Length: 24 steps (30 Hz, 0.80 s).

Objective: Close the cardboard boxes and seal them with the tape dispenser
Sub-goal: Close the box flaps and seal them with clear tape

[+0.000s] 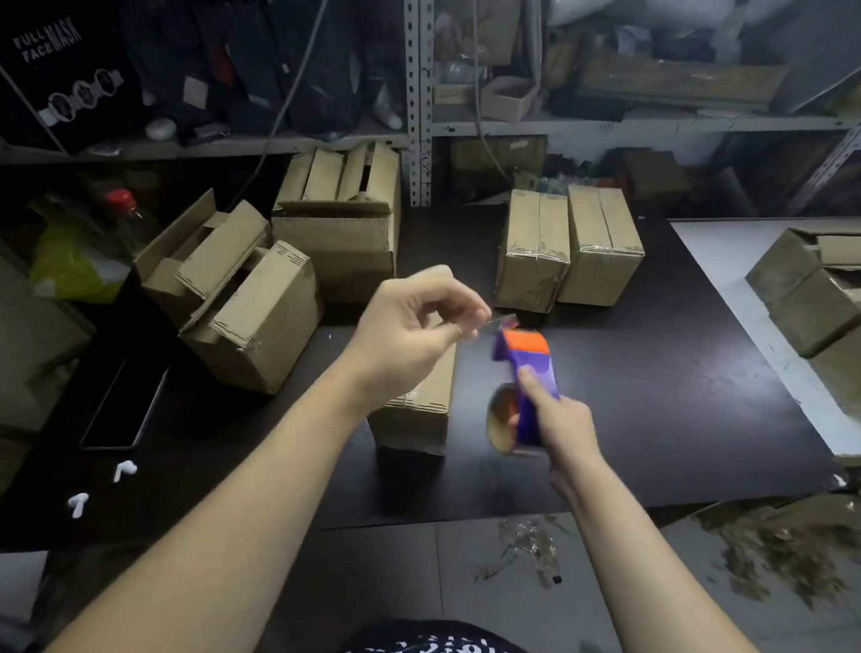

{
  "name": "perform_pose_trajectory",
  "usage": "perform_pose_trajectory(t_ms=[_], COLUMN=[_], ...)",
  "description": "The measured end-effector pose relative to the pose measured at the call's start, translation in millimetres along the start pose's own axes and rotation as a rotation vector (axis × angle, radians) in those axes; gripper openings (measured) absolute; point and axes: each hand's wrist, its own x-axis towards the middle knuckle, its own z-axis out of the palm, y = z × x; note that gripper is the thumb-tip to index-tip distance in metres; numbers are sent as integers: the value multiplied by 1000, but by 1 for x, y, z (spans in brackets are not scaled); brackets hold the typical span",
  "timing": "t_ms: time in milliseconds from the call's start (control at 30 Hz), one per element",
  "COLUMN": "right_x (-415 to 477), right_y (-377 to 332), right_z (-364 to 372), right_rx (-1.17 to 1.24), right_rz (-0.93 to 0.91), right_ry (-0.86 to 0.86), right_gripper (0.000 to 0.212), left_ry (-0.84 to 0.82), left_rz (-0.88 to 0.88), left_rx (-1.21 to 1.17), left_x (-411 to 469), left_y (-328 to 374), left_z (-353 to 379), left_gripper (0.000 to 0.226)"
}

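Purple dispenser (525, 353) clamped in right hand (564, 432), tape end (497, 321) pinched in left hand (410, 327), to start strip on box (422, 410) beneath.

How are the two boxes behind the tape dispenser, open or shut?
Shut. The left box and right box have flaps flat, taped over.

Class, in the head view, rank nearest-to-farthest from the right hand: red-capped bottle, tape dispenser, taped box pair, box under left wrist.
1. tape dispenser, held in the right hand
2. box under left wrist, just left
3. taped box pair, behind
4. red-capped bottle, far left
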Motion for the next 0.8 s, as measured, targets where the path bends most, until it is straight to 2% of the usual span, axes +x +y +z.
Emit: perform_pose_trajectory(t_ms=[33,67,133,267,333,433,533,600,700,767,800], right_x=[9,16,22,22,24,21,4,-17,-49,-53,-54], right_y=[5,12,28,45,50,55,41,10,-42,-54,-55], right_z=[-3,-8,-17,-16,-10,1,17,33,58,65,66], right_rx=[-40,-185,-507,-730,-776,-794,-645,-460,-112,0,-17], right_rz=[56,43,-66,-172,-206,-259,-455,-593,-508,-404,-378], right_ry=[95,175,260,207,194,194,191,30,-442,-687,-743], right_gripper=[46,49,51,38,35,44,52,59,67,54,42], left_ry=[42,77,118,137,131,75,42,23,46,91,121], left_rz=[-16,-31,-81,-198,-241,-271,-326,-384,-482,-522,-540], left_rx=[-58,-109,-164,-250,-260,-209,-227,-269,-317,-295,-286], left_x=[-1,-2,-1,-7,-10,-13,-16,-18,-19,-19,-19], left_y=[2,4,8,9,10,9,9,9,5,2,0], left_z=[-1,-5,-13,-23,-24,-29,-36,-37,-35,-35,-36], left_gripper=[9,5,7,10,13,15,14,19,21,14,11])
